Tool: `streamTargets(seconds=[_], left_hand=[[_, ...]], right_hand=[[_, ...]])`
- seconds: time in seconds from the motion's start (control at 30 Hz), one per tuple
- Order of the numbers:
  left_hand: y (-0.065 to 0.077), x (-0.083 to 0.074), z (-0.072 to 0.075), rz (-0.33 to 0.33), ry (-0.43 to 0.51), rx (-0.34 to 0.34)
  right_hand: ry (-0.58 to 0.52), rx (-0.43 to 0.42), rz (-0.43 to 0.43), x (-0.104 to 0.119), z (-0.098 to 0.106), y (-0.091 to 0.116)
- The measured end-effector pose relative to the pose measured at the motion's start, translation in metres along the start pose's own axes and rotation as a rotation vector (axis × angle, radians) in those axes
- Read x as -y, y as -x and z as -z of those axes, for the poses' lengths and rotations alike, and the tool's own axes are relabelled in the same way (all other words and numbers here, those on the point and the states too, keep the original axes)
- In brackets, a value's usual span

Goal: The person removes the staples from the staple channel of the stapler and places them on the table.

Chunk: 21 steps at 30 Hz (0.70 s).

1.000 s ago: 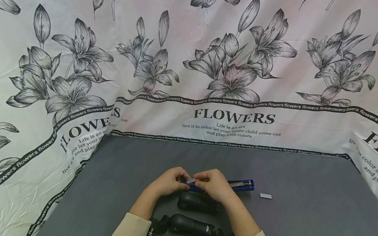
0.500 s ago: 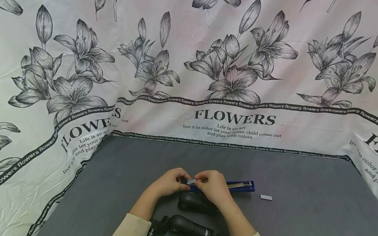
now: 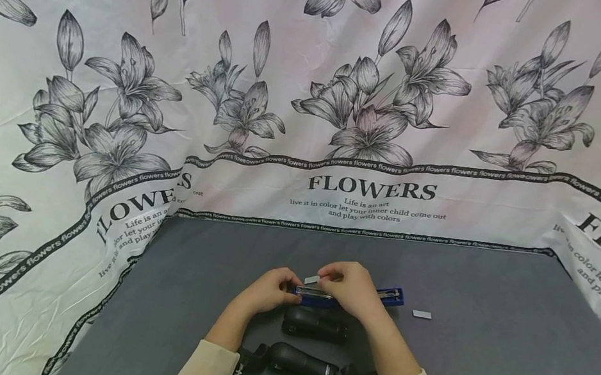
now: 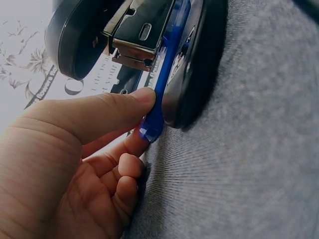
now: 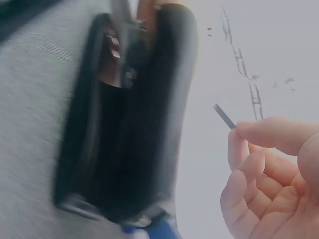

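Note:
A long blue stapler (image 3: 321, 298) with a bare metal channel along its top lies across the middle of the table. With thumb and fingers my left hand (image 3: 266, 289) pinches its left end; the left wrist view shows the thumb tip on the blue edge (image 4: 151, 127). My right hand (image 3: 350, 287) is over the stapler's middle and hides part of it. Between thumb and forefinger it pinches a small grey staple strip (image 3: 312, 280), seen edge-on as a thin dark strip (image 5: 224, 116) in the right wrist view. Its other fingers are curled in.
Two black staplers (image 3: 315, 324) lie side by side between my forearms, the nearer one (image 3: 303, 364) between the wrist cameras. A second grey strip (image 3: 422, 314) lies right of the blue stapler. Floral cloth (image 3: 368, 201) hangs behind the grey table (image 3: 487, 345).
My right hand has lifted up and away from the stapler's left part with the staple strip, baring the metal channel there. My left hand has kept its place on the end.

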<state>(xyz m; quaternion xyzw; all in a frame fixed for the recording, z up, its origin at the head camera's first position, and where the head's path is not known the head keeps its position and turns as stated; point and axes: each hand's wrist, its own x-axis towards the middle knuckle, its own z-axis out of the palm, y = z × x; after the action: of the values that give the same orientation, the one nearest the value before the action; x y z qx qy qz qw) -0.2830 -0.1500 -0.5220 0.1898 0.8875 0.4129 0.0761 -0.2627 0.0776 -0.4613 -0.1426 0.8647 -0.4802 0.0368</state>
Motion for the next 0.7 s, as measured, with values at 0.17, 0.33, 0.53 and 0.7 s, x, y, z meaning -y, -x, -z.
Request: streamTargets(seconds=[0.17,0.33,0.53,0.7], left_hand=[[0.001,0.003,-0.001,0.002,-0.011,0.005],[0.002,0.002,-0.002,0.007,-0.009,-0.002],[0.003,0.0,-0.002,0.013,-0.008,0.002],[0.004,-0.001,-0.002,0.018,-0.008,0.001]], right_hand=[[0.0,0.021,0.038,0.003,0.019,0.005],[-0.016,0.025,0.039,0.007,0.039,0.011],[-0.001,-0.011,0.009,0.009,0.061,0.019],[0.015,-0.037,-0.01,0.009,0.078,0.025]])
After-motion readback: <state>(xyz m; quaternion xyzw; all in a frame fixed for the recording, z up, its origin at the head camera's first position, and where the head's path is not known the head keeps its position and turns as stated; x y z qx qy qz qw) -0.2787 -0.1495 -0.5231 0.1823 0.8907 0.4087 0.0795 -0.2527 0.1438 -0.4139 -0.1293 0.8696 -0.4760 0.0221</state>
